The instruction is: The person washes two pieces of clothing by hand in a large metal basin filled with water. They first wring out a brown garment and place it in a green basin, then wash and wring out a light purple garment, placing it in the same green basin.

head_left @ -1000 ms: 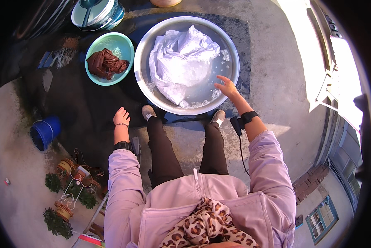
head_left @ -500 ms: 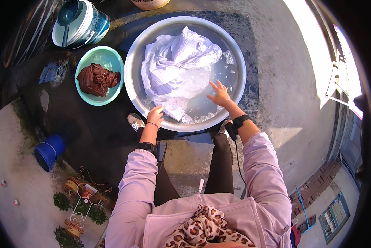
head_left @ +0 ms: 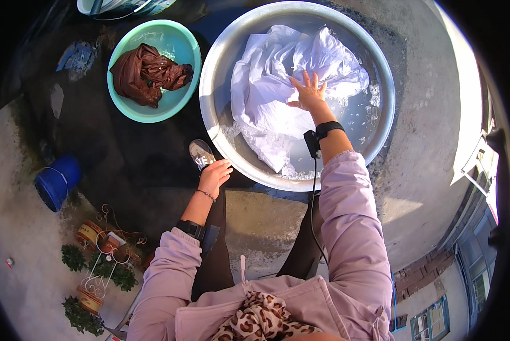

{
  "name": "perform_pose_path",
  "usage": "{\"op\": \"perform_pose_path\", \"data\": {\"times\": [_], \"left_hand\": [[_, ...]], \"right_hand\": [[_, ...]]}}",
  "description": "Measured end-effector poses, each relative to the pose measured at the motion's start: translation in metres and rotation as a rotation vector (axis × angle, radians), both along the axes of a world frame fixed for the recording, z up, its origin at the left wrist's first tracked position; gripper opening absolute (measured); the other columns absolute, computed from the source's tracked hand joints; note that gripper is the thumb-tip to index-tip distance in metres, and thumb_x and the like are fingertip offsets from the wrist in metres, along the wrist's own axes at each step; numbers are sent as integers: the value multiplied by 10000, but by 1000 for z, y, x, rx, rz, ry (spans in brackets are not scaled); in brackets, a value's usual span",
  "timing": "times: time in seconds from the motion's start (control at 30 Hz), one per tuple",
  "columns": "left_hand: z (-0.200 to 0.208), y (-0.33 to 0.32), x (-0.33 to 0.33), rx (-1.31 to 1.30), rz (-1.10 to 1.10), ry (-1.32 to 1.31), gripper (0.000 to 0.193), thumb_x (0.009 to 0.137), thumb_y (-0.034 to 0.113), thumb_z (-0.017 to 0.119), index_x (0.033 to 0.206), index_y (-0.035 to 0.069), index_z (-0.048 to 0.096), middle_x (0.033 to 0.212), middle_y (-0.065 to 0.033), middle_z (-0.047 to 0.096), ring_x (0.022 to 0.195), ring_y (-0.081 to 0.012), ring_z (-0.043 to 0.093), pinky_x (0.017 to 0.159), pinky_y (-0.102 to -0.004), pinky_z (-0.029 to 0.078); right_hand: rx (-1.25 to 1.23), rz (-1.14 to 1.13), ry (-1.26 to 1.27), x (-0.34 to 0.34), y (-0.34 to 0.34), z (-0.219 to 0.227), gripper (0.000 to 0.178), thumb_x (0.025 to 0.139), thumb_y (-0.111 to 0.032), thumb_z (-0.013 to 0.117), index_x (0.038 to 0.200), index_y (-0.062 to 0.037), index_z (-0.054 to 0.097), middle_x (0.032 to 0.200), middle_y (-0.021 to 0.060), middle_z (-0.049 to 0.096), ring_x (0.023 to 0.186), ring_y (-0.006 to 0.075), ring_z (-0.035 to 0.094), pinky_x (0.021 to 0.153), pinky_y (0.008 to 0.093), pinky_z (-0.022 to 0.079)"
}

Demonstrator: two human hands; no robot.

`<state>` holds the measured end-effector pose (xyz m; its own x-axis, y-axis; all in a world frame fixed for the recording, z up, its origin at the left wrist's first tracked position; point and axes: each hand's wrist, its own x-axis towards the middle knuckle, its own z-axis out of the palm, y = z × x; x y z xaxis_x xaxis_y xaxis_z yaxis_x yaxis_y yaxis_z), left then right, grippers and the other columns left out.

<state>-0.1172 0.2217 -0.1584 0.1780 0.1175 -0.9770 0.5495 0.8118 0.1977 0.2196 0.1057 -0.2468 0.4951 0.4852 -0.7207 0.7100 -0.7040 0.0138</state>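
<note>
A wide silver metal basin [head_left: 210, 108] holds soapy water and a large wet white cloth [head_left: 263, 85], bunched in folds with foam along its edges. My right hand [head_left: 310, 96] is over the middle of the cloth, open with fingers spread; whether it presses on the fabric I cannot tell. My left hand [head_left: 214, 177] is outside the basin, near its lower left rim and just below my shoe [head_left: 201, 153]. Its fingers are loosely extended, with nothing visible in them. A dark band with a small device and cable sits on my right wrist.
Left of the metal basin stands a mint-green basin [head_left: 193, 48] with a wet brown garment [head_left: 147, 74] in it. A blue bucket [head_left: 59, 182] is farther left. Potted plants on a white wire stand [head_left: 98, 284] are at lower left. Another bucket [head_left: 138, 7] is cut off at the top.
My right hand has moved up and inward from the basin's lower right side to over the cloth. My left hand has drawn back from the rim. The view has shifted, placing the basin farther right.
</note>
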Motion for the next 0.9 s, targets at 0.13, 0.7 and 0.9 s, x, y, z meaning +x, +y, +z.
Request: {"op": "perform_pose_path", "data": {"times": [0.13, 0.7, 0.9], "left_hand": [[-2, -10, 16, -45, -6, -67, 294, 843, 143, 529, 1101, 5, 503, 1082, -116, 567, 985, -235, 563, 834, -329, 428], [2, -40, 63, -105, -115, -177, 290, 855, 154, 504, 1104, 6, 494, 1069, -136, 561, 982, -250, 563, 827, -350, 444], [-7, -13, 42, -51, -65, -196, 280, 858, 153, 500, 1093, 1, 502, 1050, -144, 568, 981, -255, 561, 830, -351, 441]], "right_hand": [[-111, -73, 77, -22, -53, -11, 789, 690, -478, 656, 1344, -323, 243, 1422, 83, 182, 1318, 346, 88, 1003, 600, 114], [509, -259, -72, -8, -117, 18, 145, 793, -172, 536, 890, -115, 626, 963, 139, 587, 834, 322, 575, 701, 387, 469], [389, -539, -113, 33, -48, -51, 524, 789, -317, 554, 1186, 4, 432, 1204, 226, 451, 1072, 369, 479, 904, 408, 398]]}}
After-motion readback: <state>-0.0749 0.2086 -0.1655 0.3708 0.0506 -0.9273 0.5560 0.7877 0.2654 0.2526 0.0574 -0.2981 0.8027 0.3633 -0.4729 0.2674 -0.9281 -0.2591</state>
